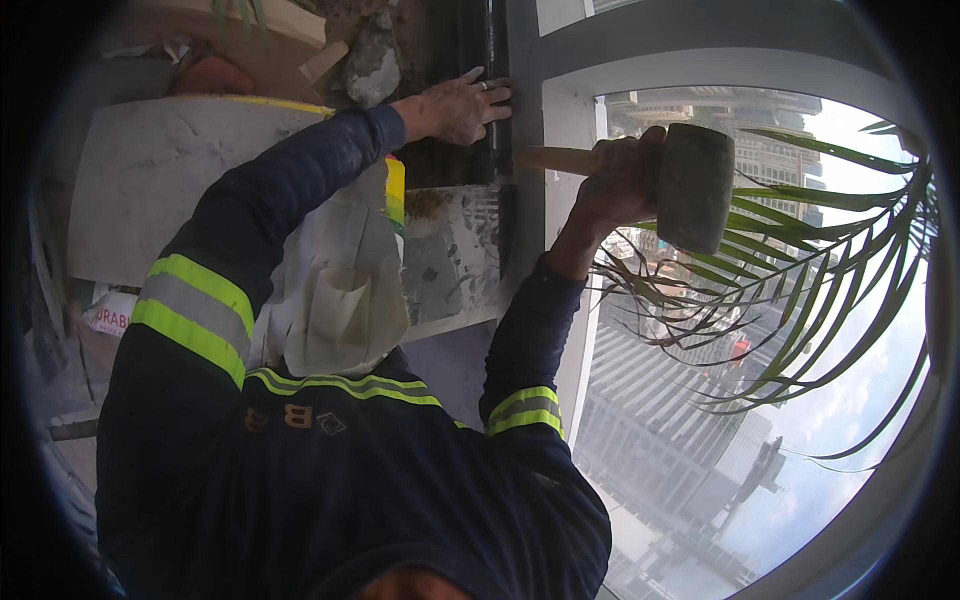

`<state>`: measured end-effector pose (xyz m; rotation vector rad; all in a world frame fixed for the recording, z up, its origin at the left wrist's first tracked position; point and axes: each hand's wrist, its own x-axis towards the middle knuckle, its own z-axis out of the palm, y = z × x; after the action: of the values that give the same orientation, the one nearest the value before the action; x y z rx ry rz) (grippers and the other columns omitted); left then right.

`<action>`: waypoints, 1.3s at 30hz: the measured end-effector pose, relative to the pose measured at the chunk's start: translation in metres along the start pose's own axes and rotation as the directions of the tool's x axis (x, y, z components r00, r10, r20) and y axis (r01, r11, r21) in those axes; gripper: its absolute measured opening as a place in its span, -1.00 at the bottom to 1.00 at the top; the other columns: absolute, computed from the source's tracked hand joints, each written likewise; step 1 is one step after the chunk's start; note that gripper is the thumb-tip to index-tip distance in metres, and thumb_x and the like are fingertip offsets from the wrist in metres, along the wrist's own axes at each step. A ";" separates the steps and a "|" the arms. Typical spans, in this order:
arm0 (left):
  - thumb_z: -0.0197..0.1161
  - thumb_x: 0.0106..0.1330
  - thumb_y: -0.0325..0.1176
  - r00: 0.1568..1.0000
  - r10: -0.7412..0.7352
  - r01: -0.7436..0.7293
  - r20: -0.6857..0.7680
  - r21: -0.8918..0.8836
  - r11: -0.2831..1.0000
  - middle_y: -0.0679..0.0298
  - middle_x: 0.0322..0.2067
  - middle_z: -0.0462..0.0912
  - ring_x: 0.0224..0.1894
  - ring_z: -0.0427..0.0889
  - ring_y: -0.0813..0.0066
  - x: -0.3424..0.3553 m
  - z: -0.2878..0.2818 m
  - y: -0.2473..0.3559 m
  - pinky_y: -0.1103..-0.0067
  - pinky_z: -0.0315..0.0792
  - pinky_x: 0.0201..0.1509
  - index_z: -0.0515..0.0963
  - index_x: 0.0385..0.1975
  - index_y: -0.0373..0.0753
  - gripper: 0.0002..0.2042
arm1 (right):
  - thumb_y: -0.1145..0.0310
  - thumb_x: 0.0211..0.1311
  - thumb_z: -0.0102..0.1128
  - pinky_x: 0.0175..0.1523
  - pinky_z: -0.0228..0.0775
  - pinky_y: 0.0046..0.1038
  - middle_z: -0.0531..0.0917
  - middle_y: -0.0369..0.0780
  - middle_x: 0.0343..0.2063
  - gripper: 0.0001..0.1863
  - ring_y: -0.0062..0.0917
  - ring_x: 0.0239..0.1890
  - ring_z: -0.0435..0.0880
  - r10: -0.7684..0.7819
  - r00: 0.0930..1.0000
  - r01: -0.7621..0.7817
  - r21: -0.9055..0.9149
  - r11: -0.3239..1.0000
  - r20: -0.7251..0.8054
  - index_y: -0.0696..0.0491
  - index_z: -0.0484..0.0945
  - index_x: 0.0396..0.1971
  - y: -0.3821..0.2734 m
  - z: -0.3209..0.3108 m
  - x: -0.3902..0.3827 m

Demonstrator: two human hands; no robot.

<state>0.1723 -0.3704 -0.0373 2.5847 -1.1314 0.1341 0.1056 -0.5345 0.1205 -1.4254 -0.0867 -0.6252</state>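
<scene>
My right hand (622,182) is closed around the wooden handle of a rubber mallet (697,190). Its thick grey head is raised in front of the window, and the pale handle end points left. To the left, my left hand (462,108) lies with fingers spread, their tips on a dark strip (499,150) beside the window frame. Dust covers this hand, and a ring shows on one finger. Just left of it sits a rough grey lump (373,72), perhaps stone or mortar. Below it is a grey, mortar-smeared slab (452,255).
A tall window with a white frame (571,110) runs along my right, buildings far below it. Palm fronds (790,260) hang across the glass near the mallet. Paper sacks (345,310) and a pale sheet (130,190) crowd the left, with a brown cardboard piece (270,25) beyond.
</scene>
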 end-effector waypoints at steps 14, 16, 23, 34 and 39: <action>0.17 0.20 -0.42 0.999 -0.029 0.030 0.037 -0.025 0.999 0.18 0.44 0.30 0.54 0.18 0.22 0.012 -0.029 -0.034 -0.01 -0.06 0.63 0.30 0.43 -0.06 -0.31 | 0.56 0.32 0.16 -0.59 0.35 -0.56 0.62 -0.16 -0.29 -0.65 -0.62 -0.53 0.54 -0.152 0.984 0.137 0.156 0.978 0.088 0.23 0.46 0.09 0.032 0.002 0.035; 0.16 0.19 -0.45 0.999 -0.047 0.047 0.005 0.034 0.998 0.22 0.47 0.27 0.56 0.16 0.23 0.018 -0.036 -0.063 0.00 -0.07 0.63 0.27 0.46 -0.04 -0.27 | 0.65 0.30 0.19 -0.56 0.41 -0.57 0.67 -0.13 -0.20 -0.62 -0.61 -0.49 0.60 -0.215 0.972 0.209 0.075 0.975 0.089 0.25 0.48 0.11 0.035 0.020 0.040; 0.18 0.14 -0.51 0.996 -0.075 0.071 0.040 0.093 0.993 0.22 0.51 0.22 0.58 0.10 0.24 0.038 -0.030 -0.093 0.01 -0.05 0.63 0.25 0.48 -0.06 -0.23 | 0.65 0.32 0.20 -0.55 0.32 -0.61 0.62 -0.24 -0.25 -0.61 -0.70 -0.51 0.50 -0.397 0.917 0.393 -0.219 0.893 0.028 0.14 0.46 0.13 0.067 0.049 0.062; 0.24 0.14 -0.45 0.994 -0.096 0.091 0.049 0.089 0.992 0.26 0.54 0.16 0.60 0.04 0.28 0.038 -0.026 -0.094 -0.01 -0.03 0.62 0.22 0.50 0.01 -0.20 | 0.52 0.27 0.33 0.03 0.50 -0.47 0.62 -0.19 -0.02 -0.45 -0.50 -0.06 0.63 -0.202 0.973 0.221 -0.200 0.955 0.114 0.25 0.39 0.24 0.086 0.060 0.067; 0.20 0.10 -0.56 0.996 -0.084 0.084 0.025 0.026 0.996 0.24 0.52 0.18 0.59 0.09 0.27 0.035 -0.025 -0.091 -0.04 -0.01 0.61 0.30 0.45 -0.07 -0.23 | 0.53 0.28 0.32 -0.13 0.51 -0.49 0.64 -0.19 -0.11 -0.52 -0.52 -0.18 0.64 -0.433 0.894 0.448 -0.268 0.853 0.115 0.22 0.45 0.18 0.105 0.064 0.085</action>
<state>0.2634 -0.3285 -0.0290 2.6582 -1.0342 0.0962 0.2442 -0.5032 0.0731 -1.7220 -0.3865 -1.0136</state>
